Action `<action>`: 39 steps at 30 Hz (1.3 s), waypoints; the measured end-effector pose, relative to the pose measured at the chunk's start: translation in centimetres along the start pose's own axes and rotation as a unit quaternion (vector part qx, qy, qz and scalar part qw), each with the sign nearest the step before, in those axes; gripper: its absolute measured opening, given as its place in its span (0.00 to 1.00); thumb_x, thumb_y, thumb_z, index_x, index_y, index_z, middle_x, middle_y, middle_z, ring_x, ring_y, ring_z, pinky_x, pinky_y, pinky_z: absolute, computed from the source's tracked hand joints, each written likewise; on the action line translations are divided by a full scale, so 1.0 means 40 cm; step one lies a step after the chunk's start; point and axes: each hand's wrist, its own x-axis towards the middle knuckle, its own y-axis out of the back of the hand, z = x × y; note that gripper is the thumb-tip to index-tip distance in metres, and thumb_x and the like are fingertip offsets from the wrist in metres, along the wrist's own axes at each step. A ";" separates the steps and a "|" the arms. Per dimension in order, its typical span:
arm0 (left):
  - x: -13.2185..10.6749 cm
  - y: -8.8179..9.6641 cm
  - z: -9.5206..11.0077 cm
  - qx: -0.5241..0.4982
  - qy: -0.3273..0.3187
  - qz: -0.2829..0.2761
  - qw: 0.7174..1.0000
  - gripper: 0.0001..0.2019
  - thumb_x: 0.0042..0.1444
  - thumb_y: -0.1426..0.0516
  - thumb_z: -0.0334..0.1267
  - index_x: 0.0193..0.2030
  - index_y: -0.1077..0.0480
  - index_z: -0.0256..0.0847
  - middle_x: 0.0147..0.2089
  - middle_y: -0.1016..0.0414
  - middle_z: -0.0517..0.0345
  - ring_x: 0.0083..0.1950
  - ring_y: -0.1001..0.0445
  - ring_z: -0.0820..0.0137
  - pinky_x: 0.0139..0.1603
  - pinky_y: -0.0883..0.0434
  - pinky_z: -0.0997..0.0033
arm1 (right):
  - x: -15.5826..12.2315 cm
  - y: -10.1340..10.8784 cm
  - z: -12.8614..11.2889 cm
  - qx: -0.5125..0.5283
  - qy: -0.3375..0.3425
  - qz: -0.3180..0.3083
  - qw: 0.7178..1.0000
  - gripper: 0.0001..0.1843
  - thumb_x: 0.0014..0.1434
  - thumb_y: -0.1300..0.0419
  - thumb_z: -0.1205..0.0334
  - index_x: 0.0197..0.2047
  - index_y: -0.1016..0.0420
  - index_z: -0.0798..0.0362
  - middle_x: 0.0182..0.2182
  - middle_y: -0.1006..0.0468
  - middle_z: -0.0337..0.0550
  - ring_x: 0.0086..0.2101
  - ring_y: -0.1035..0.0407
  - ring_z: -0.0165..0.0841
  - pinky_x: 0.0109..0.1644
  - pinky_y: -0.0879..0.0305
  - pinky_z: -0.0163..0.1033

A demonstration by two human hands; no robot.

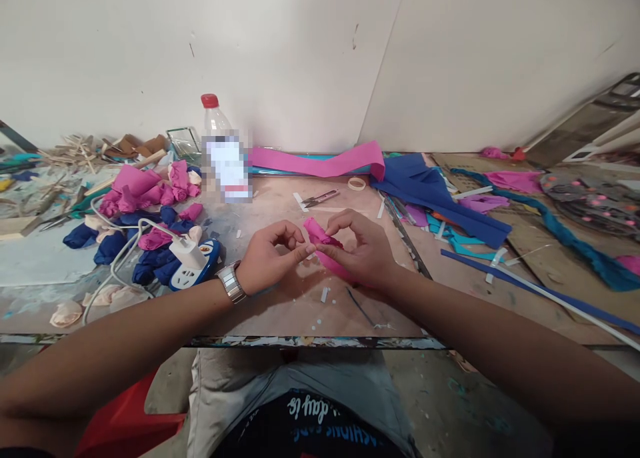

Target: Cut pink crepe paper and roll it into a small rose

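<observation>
My left hand (270,255) and my right hand (363,248) meet over the middle of the worktable (280,311). Both pinch a small rolled piece of bright pink fabric (320,237) between thumb and fingers. The roll runs from between the fingertips down under my right palm. A metal watch sits on my left wrist. Behind the hands lie small scissors (320,198) and a roll of tape (357,183).
A heap of pink and blue rolled fabric pieces (145,211) lies at left by a power strip (195,271) with a white charger. A plastic bottle (223,151) stands at the back. Pink strip (320,161), blue cloth (435,195) and scraps spread to the right.
</observation>
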 end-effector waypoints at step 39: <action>0.004 0.000 0.004 -0.035 0.019 0.028 0.999 0.09 0.59 0.39 0.40 0.31 0.31 0.39 0.29 0.32 0.61 0.32 0.35 0.72 0.36 0.35 0.71 | 0.009 -0.003 0.024 -0.012 -0.072 0.012 0.997 0.10 0.65 0.36 0.56 0.48 0.22 0.50 0.39 0.19 0.42 0.37 0.27 0.35 0.45 0.30 0.42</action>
